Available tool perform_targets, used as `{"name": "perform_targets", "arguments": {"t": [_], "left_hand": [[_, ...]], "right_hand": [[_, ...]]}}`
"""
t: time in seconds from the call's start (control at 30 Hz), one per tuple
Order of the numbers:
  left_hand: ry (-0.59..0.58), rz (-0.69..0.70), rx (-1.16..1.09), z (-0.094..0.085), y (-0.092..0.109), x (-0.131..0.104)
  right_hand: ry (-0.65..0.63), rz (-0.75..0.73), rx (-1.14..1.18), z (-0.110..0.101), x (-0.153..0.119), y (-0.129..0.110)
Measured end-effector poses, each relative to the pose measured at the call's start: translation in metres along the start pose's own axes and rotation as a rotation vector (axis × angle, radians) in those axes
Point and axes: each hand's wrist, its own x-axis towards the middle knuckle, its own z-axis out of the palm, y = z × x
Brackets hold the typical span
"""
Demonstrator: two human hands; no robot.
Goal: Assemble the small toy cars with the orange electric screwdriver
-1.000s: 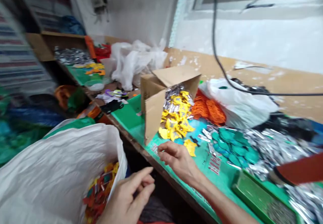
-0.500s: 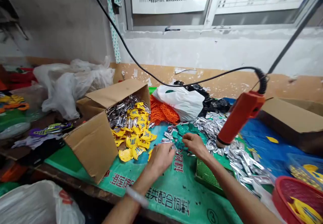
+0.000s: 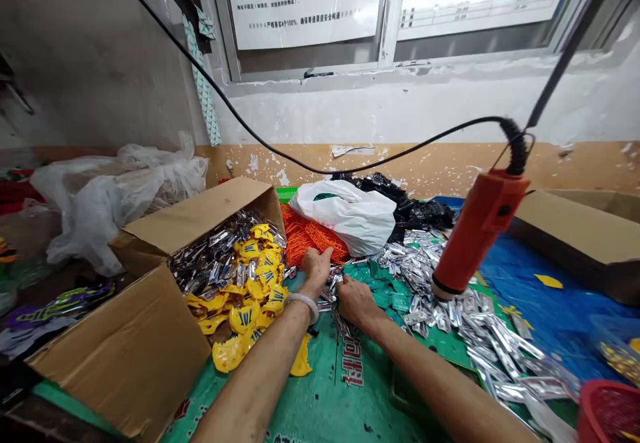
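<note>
My left hand (image 3: 317,268), with a pale bangle (image 3: 303,301) at its wrist, reaches the front edge of a heap of orange cords (image 3: 313,233). Its fingers are bent down, and what they hold is hidden. Just right of it, my right hand (image 3: 356,302) is curled over small silver pieces beside a pile of green pieces (image 3: 383,283); its fingertips are hidden too. Yellow pieces (image 3: 243,318) and dark shiny pieces (image 3: 210,253) spill from a tipped cardboard box (image 3: 135,350) on the left.
An orange-red power tool (image 3: 475,233) hangs by a black cable at the right, above many silver pieces (image 3: 493,326). A white bag (image 3: 347,216) lies behind the cords. A green tray (image 3: 413,396) is under my right forearm. A red basket (image 3: 600,410) stands at the lower right.
My left hand has moved forward to the orange cords. My right hand has shifted left, off the green pieces. The view has moved, and the box looks nearer.
</note>
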Motion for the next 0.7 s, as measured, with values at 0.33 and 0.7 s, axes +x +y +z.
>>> {"name": "perform_targets", "arguments": {"t": [0.33,0.7], "left_hand": [[0.079,-0.028,-0.066,0.006,-0.02,-0.014],[0.148,0.199,0.605,-0.053,-0.048,-0.015]], "right_hand": [[0.02,0.063,-0.014,0.012,0.0,0.005],[0.155,0.035,0.118,-0.001,-0.025,0.013]]}}
